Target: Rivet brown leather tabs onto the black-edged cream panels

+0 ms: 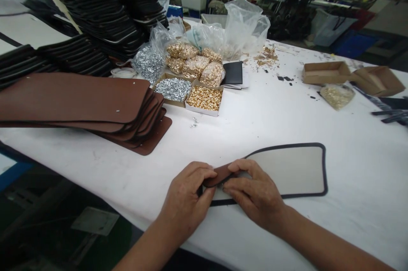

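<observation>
A flat panel with a pale grey face and dark bound edges lies on the table in front of me. Its left end is curled up, showing a brown leather-like underside. My left hand is closed around that curled end, thumb below and fingers on top. From the other side, my right hand pinches the same folded edge, its fingertips close to the left thumb. Whether a small fitting sits between the fingertips is hidden. Left of my hands rests a stack of brown panels with rounded corners.
Open boxes of silver rings and gold fittings stand beyond my hands. Behind them are bags of gold pieces and a bag of silver pieces. Tall dark stacks rise at the back left. Cardboard boxes sit at right.
</observation>
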Motion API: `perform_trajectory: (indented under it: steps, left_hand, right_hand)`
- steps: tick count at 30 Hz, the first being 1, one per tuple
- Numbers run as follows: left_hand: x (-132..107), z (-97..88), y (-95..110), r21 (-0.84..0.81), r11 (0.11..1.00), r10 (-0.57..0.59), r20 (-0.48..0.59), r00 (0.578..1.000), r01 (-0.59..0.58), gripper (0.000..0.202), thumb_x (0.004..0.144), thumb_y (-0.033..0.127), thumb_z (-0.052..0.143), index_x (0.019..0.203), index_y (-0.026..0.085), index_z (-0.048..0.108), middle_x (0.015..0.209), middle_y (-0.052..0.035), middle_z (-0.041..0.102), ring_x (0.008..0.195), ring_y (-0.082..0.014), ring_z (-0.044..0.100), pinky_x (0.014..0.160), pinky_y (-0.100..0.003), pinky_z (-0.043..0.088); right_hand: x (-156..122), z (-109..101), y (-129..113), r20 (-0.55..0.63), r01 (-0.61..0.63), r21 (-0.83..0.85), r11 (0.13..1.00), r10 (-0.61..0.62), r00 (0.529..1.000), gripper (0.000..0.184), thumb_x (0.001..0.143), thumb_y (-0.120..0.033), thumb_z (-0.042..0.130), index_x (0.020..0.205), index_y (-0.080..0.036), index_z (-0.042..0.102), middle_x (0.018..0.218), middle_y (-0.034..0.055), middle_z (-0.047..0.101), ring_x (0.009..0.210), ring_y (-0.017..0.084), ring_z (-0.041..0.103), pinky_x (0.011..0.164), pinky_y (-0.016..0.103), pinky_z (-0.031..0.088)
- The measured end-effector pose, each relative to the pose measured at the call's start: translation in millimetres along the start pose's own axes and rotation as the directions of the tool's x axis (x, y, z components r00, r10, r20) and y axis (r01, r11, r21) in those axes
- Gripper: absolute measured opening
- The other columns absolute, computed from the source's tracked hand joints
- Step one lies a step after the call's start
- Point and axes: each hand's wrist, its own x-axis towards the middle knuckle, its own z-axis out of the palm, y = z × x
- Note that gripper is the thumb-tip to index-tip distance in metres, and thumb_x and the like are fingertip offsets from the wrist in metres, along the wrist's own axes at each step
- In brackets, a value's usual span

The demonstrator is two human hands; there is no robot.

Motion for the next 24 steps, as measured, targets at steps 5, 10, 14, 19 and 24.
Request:
perform_trajectory:
  steps: [5, 10, 14, 19, 24]
  left_hand:
    - [2, -3.8, 0, -0.047, 0.995, -0.082, 0.066, 0.994, 0.085, 0.023, 0.093, 0.006, 0.058, 0.107, 0.021, 0.068, 0.105, -0.0039, 0.067, 0.099, -0.0167, 0.065, 0.089, -0.03, 0.052]
    - [6, -7.7, -1, -0.114, 0.981, -0.144, 0.121, 0.982, 0.158, 0.019, 0.099, 0.013, 0.053, 0.109, 0.023, 0.067, 0.106, -0.002, 0.066, 0.1, -0.0157, 0.064, 0.091, -0.029, 0.05]
    - [11, -9.1, -3, -0.164, 0.961, -0.197, 0.155, 0.968, 0.222, 0.017, 0.101, 0.017, 0.052, 0.104, 0.023, 0.067, 0.105, -0.0007, 0.066, 0.1, -0.0155, 0.063, 0.091, -0.029, 0.048]
    - [17, -12.3, -5, -0.185, 0.93, -0.285, 0.184, 0.941, 0.318, 0.015, 0.1, 0.022, 0.053, 0.101, 0.022, 0.068, 0.099, -0.0006, 0.069, 0.093, -0.0173, 0.064, 0.085, -0.03, 0.048]
    - [20, -14.7, -6, -0.198, 0.914, -0.317, 0.2, 0.927, 0.355, 0.016, 0.099, 0.025, 0.054, 0.099, 0.021, 0.07, 0.093, -0.0011, 0.07, 0.089, -0.0187, 0.065, 0.079, -0.03, 0.049]
  right_hand:
    - [6, 5, 4, 0.002, -0.076, 0.017, 0.997, 0.076, 0.997, 0.014, 0.093, -0.011, 0.065, 0.098, -0.023, 0.071, 0.116, 0.0069, 0.06, 0.106, 0.018, 0.063, 0.087, 0.029, 0.058]
    - [13, 7, 4, 0.002, -0.108, 0.014, 0.994, 0.108, 0.994, 0.013, 0.093, -0.013, 0.066, 0.098, -0.023, 0.072, 0.114, 0.0065, 0.059, 0.105, 0.018, 0.063, 0.085, 0.03, 0.058]
    - [15, 9, 5, 0.001, -0.135, -0.004, 0.991, 0.135, 0.991, 0.014, 0.094, -0.012, 0.066, 0.097, -0.024, 0.073, 0.116, 0.0067, 0.058, 0.104, 0.018, 0.064, 0.084, 0.031, 0.058]
    - [20, 14, 7, -0.01, -0.149, -0.026, 0.989, 0.149, 0.989, 0.01, 0.095, -0.017, 0.066, 0.096, -0.023, 0.074, 0.117, 0.0083, 0.058, 0.105, 0.021, 0.064, 0.083, 0.034, 0.059]
    - [25, 17, 7, -0.003, -0.157, -0.035, 0.987, 0.157, 0.988, 0.01, 0.094, -0.017, 0.067, 0.095, -0.023, 0.075, 0.117, 0.0082, 0.059, 0.108, 0.022, 0.064, 0.085, 0.037, 0.058]
